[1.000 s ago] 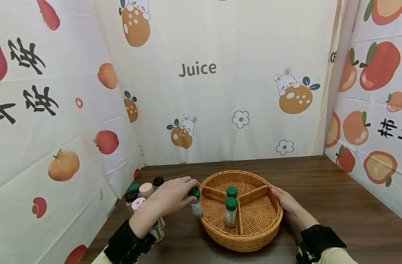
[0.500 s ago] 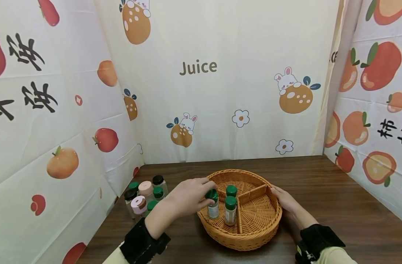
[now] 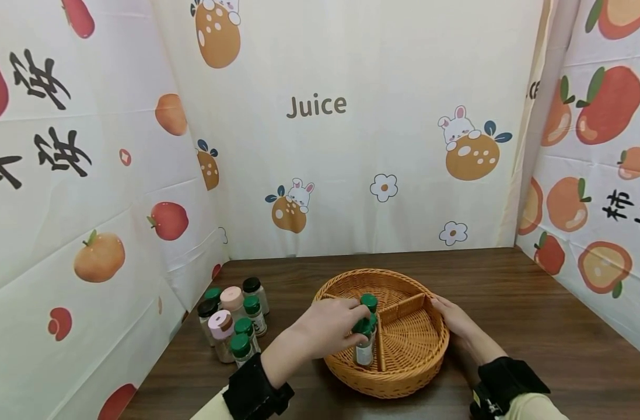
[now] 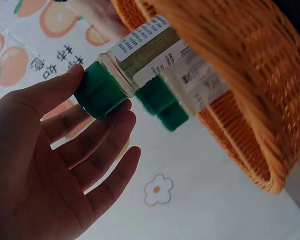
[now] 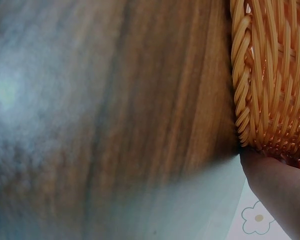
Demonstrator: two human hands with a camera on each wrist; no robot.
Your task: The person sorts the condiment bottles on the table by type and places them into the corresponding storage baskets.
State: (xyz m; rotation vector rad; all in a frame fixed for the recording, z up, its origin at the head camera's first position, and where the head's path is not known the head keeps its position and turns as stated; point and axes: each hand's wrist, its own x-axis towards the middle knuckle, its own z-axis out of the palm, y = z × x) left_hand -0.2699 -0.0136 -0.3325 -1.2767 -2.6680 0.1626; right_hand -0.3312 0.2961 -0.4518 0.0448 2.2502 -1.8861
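A round wicker basket (image 3: 404, 373) with three compartments sits on the dark wooden table (image 3: 551, 326). My left hand (image 3: 357, 326) pinches the green cap of a small spice bottle (image 3: 364, 352) and holds it upright in the basket's front-left compartment. In the left wrist view my thumb and fingers (image 4: 65, 82) grip that bottle's cap (image 4: 97, 92), and two more green-capped bottles (image 4: 162, 102) stand right behind it. One of them shows its cap (image 3: 369, 301) in the head view. My right hand (image 3: 453, 318) rests flat against the basket's right rim (image 5: 250, 75).
Several small bottles (image 3: 234, 319) with green, black and pink caps stand clustered on the table at the left, near the fruit-printed cloth wall (image 3: 88, 233). Printed cloth also closes off the back and the right side. Bare table lies right of the basket.
My left hand carried the green-capped bottle from the table left of the basket, over the rim, and down beside the bottles inside. The right hand stayed on the rim.
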